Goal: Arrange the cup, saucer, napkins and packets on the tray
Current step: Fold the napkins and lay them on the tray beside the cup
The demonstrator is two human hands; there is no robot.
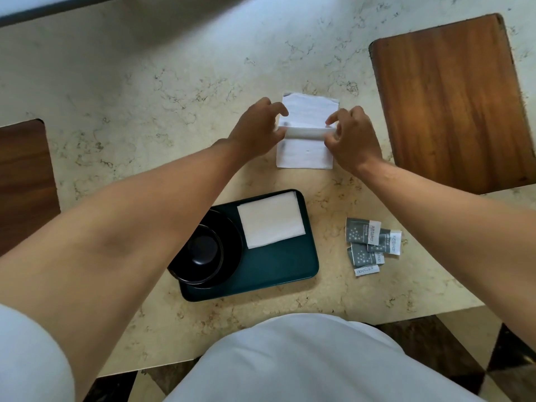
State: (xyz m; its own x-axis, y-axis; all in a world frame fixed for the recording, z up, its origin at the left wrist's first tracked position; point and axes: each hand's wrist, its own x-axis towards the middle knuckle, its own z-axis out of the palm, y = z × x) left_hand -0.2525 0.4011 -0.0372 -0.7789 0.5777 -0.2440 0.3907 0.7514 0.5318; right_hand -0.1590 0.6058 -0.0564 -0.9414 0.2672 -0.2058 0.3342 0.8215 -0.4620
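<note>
A dark green tray (290,265) lies on the marble counter. On its left end a black cup (203,252) stands on a black saucer (232,245), partly hidden by my left forearm. A folded white napkin (271,221) lies on the tray's far right part. Beyond the tray a second white napkin (304,152) lies flat on the counter, raised into a fold across its middle. My left hand (256,130) pinches the fold's left end and my right hand (352,137) pinches its right end. Several grey packets (371,243) lie loose on the counter, right of the tray.
A wooden board (452,105) lies at the far right and another wooden board (23,181) at the left edge. The counter's near edge runs just in front of my white clothing; a dark patterned floor shows below.
</note>
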